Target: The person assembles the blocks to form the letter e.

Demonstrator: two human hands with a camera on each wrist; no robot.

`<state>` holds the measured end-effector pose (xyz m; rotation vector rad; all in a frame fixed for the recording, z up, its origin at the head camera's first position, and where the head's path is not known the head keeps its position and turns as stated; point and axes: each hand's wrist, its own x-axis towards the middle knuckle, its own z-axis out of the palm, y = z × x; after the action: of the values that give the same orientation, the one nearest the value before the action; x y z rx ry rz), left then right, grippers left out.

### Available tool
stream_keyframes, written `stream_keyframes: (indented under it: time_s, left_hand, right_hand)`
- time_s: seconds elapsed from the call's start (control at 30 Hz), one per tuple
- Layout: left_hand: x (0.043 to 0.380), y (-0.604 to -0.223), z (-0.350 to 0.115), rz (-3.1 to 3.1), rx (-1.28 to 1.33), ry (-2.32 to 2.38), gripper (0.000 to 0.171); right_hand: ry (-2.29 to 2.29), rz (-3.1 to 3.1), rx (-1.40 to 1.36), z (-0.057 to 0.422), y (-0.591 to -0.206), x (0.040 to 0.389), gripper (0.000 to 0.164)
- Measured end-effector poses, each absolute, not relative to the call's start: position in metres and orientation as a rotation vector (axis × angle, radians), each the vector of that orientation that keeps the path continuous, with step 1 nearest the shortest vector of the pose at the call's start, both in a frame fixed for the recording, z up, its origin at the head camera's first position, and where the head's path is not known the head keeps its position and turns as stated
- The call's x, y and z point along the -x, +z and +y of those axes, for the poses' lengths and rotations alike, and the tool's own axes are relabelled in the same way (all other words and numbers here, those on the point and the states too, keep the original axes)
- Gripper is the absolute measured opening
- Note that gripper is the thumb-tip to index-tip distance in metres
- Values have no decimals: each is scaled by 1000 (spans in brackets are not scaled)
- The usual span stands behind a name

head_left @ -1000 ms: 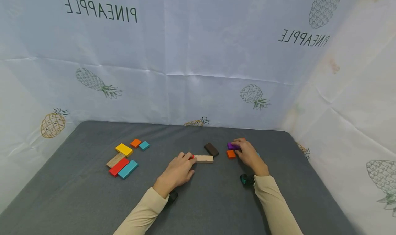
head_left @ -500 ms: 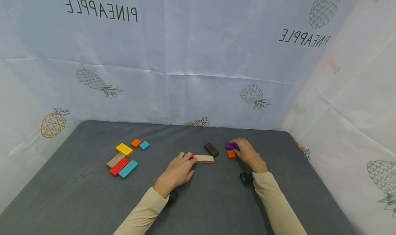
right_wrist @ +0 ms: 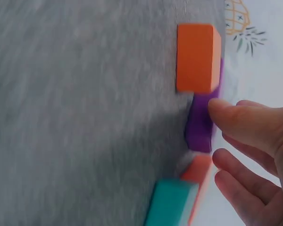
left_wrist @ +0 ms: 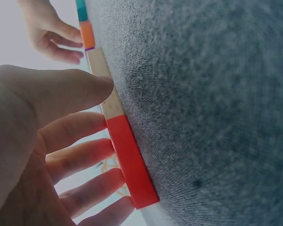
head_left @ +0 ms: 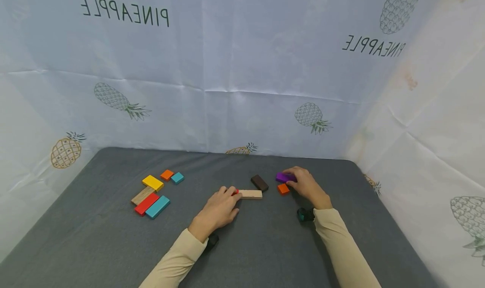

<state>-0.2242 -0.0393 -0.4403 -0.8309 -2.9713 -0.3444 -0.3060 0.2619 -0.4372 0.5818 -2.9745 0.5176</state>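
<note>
My left hand (head_left: 217,211) rests its fingertips along a red wooden block (left_wrist: 132,160), its thumb held apart on the near side. That red block lies end to end with a plain wooden block (head_left: 251,194); in the head view, the hand hides most of the red one. Farther right, my right hand (head_left: 306,187) pinches a purple block (head_left: 284,177), thumb on the near side and fingers on the far side. A small orange block (head_left: 283,189) sits just in front of the purple one. Between the hands, a dark brown block (head_left: 259,182) lies slanted.
On the left lie yellow (head_left: 153,182), plain wood, red (head_left: 146,204) and teal (head_left: 158,207) blocks, with small orange and teal ones behind. The right wrist view shows another teal block (right_wrist: 172,202) and an orange-red one (right_wrist: 198,169) beside the right hand. A pineapple-print curtain (head_left: 242,69) borders the grey table.
The purple block has shifted slightly left with my right hand's fingers on it, and more of it shows now. My left hand keeps its place on the red block.
</note>
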Motion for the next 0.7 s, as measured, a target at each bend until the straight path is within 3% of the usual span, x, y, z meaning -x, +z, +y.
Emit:
stream_keyframes:
  time_s: [0.7]
  left_hand:
    - [224, -439, -39, -2983, 830, -343, 40]
  right_hand:
    - [618, -3086, -499, 303, -433, 281, 29]
